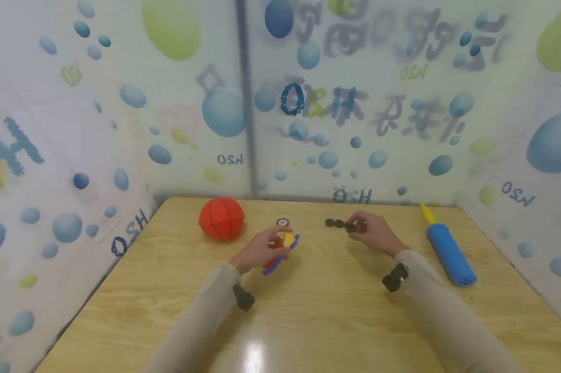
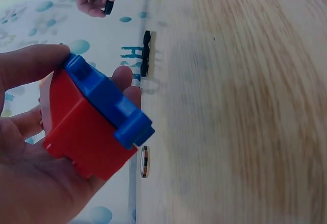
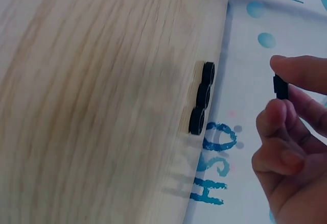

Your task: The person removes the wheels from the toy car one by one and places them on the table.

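Note:
My left hand (image 1: pixel 256 252) grips a toy vehicle body (image 2: pixel 92 132) above the table, tilted. It has a red block, a blue base with notches along its underside, and a yellow part (image 1: pixel 288 239) that shows in the head view. My right hand (image 1: pixel 377 233) pinches a small black toy wheel (image 3: pixel 281 87) between thumb and fingertips, raised off the table. Beside that hand, three more black wheels (image 3: pixel 203 96) lie in a touching row. A round disc (image 1: pixel 283 222), white-centred with a dark rim, lies flat just beyond the left hand.
A red ball (image 1: pixel 221 219) with dark seams sits at the back left of the wooden table (image 1: pixel 308 321). At the right lies a blue hand pump (image 1: pixel 450 255) with a yellow nozzle. Printed curtain walls (image 1: pixel 289 176) enclose the table's back and sides.

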Demonstrator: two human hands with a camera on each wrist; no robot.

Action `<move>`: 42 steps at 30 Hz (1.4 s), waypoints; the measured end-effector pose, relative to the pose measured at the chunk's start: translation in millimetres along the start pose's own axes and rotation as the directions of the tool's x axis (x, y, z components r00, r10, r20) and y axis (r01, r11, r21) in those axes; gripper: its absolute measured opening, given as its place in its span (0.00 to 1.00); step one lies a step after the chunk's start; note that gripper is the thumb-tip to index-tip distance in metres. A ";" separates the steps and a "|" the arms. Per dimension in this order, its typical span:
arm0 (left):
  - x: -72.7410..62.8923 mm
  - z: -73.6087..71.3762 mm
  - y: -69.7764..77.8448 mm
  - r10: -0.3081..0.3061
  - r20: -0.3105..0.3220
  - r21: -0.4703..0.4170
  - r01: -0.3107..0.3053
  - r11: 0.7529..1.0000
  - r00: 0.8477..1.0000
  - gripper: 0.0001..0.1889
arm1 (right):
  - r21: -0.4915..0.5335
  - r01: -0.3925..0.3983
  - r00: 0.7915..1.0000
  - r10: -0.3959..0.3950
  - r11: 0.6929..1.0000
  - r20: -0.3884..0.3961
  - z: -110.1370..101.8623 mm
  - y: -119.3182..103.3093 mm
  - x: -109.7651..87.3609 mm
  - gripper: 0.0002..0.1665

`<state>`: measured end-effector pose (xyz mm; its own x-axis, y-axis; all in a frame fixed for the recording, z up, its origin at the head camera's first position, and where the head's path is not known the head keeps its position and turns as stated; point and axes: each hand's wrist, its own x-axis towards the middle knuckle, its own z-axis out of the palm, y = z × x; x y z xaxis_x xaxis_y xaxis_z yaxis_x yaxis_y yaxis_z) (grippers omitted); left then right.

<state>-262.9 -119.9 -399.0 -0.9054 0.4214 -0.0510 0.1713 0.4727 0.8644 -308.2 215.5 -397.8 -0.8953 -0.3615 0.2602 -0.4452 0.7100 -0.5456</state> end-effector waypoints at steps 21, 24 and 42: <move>1.2 1.6 -4.8 0.054 -0.090 0.135 -0.042 0.990 0.994 0.25 | -0.064 -0.177 0.976 0.183 0.982 0.114 -4.9 35.6 16.3 0.16; 0.0 1.3 -3.7 0.064 -0.096 0.141 -0.050 0.989 0.993 0.25 | -0.054 -0.199 0.970 0.204 0.979 0.133 -4.4 38.9 19.3 0.16; -0.9 0.5 -2.2 0.083 -0.091 0.143 -0.070 0.987 0.992 0.24 | -0.098 -0.280 0.947 0.291 0.955 0.136 1.6 55.1 36.3 0.17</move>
<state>-262.3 -121.0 -401.1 -0.9197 0.3868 0.0671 0.2878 0.5480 0.7854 -365.1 240.5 -419.6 -0.9758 -0.2175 -0.0206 -0.1760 0.8384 -0.5158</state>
